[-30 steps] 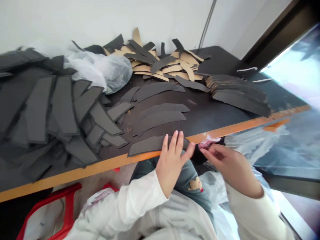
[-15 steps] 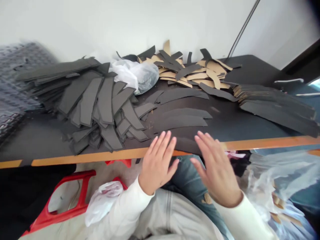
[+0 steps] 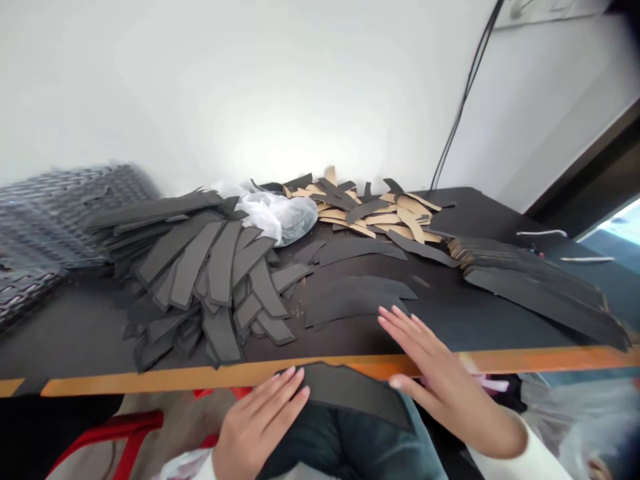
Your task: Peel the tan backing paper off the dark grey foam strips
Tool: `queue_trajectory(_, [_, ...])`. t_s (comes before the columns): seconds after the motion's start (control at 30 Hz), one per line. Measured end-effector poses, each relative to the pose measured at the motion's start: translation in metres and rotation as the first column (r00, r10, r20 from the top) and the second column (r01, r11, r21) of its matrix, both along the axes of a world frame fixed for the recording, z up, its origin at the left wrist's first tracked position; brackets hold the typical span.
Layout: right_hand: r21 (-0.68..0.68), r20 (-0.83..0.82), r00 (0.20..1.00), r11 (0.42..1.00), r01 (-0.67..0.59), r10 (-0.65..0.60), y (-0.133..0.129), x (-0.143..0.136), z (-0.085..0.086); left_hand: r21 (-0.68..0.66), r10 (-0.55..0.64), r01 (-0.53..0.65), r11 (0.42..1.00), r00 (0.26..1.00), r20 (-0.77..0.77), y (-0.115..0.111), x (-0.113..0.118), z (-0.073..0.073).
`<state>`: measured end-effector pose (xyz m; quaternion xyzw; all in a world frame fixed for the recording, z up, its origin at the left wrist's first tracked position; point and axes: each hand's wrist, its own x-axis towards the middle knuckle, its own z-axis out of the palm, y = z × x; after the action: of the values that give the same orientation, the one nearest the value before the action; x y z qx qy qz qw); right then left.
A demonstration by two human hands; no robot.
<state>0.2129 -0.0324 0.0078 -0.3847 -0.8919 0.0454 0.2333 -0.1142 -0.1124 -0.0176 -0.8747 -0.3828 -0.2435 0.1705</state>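
Observation:
A curved dark grey foam-like strip (image 3: 357,393) sticks out past the table's front edge, over my lap. My left hand (image 3: 265,417) grips its left end, fingers on top and thumb hidden. Fingers stretched, my right hand (image 3: 445,380) hovers open at the strip's right side; its thumb is close to the strip, and I cannot tell whether it touches. Just beyond the hands, two overlapping curved strips (image 3: 350,303) lie flat on the dark table (image 3: 440,327). Another curved strip (image 3: 363,250) rests behind them.
A heap of grey pieces (image 3: 215,267) fills the left, with a clear plastic bag (image 3: 295,217) beside it. Tan and black strips (image 3: 380,213) pile up at the back. Stacked long strips (image 3: 540,287) lie on the right. A grey mesh basket (image 3: 65,213) stands far left.
A strip now extends over the table's edge with my left hand on it. My left hand has moved left and down; the right remains spread. The view has tilted upward.

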Motion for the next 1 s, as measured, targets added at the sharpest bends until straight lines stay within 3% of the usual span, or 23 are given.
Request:
queue_trajectory(0.07, [-0.043, -0.021, 0.998, 0.998, -0.054, 0.053, 0.018, -0.002, 0.005, 0.040, 0.043, -0.043, 0.998, 0.999, 0.017, -0.002, -0.017, 0.016])
queue_trajectory(0.17, [-0.068, 0.043, 0.998, 0.997, -0.044, 0.047, 0.038, -0.017, -0.002, 0.211, 0.180, -0.201, 0.956, 0.977, 0.115, 0.012, -0.041, 0.057])
queue_trajectory(0.27, [-0.059, 0.137, 0.990, 0.998, -0.022, 0.030, 0.042, -0.031, -0.018, 0.387, 0.362, -0.436, 0.812, 0.897, 0.252, 0.045, -0.063, 0.089])
queue_trajectory(0.3, [-0.049, 0.156, 0.987, 0.999, -0.019, 0.026, 0.039, -0.033, -0.022, 0.465, 0.391, -0.482, 0.743, 0.876, 0.282, 0.058, -0.071, 0.093])
queue_trajectory(0.33, [-0.034, 0.167, 0.986, 0.999, -0.017, 0.023, 0.035, -0.033, -0.025, 0.452, 0.443, -0.526, 0.720, 0.850, 0.284, 0.070, -0.077, 0.094])
queue_trajectory(0.4, [0.001, 0.175, 0.984, 1.000, -0.025, 0.025, 0.024, -0.029, -0.029, 0.393, 0.526, -0.581, 0.713, 0.813, 0.248, 0.092, -0.089, 0.086])
queue_trajectory(0.5, [0.041, 0.181, 0.983, 0.999, -0.036, 0.028, 0.010, -0.021, -0.029, 0.212, 0.610, -0.617, 0.757, 0.785, 0.105, 0.110, -0.094, 0.070])
queue_trajectory(0.63, [0.035, 0.213, 0.977, 0.999, -0.032, 0.023, 0.000, -0.019, -0.022, 0.143, 0.606, -0.615, 0.776, 0.789, 0.104, 0.102, -0.065, 0.064])
queue_trajectory(0.7, [0.032, 0.243, 0.970, 0.999, -0.029, 0.020, -0.002, -0.022, -0.019, 0.113, 0.513, -0.528, 0.841, 0.847, 0.140, 0.088, -0.035, 0.061])
queue_trajectory(0.77, [0.046, 0.259, 0.966, 0.998, -0.032, 0.020, -0.004, -0.026, -0.017, 0.060, 0.285, -0.291, 0.955, 0.955, 0.083, 0.074, -0.002, 0.052])
queue_trajectory(0.8, [0.059, 0.251, 0.968, 0.997, -0.043, 0.027, -0.005, -0.026, -0.016, 0.009, 0.176, -0.176, 0.984, 0.984, -0.007, 0.068, 0.014, 0.045])
queue_trajectory(0.9, [0.139, 0.136, 0.991, 0.990, -0.024, 0.005, -0.004, -0.012, -0.017, -0.086, 0.029, -0.041, 0.995, 0.990, -0.139, 0.058, 0.048, 0.019])
queue_trajectory(1.0, [0.262, -0.066, 0.971, 0.935, 0.241, -0.231, 0.012, 0.034, -0.017, -0.084, -0.012, 0.000, 0.996, 0.991, -0.137, 0.059, 0.060, 0.004])
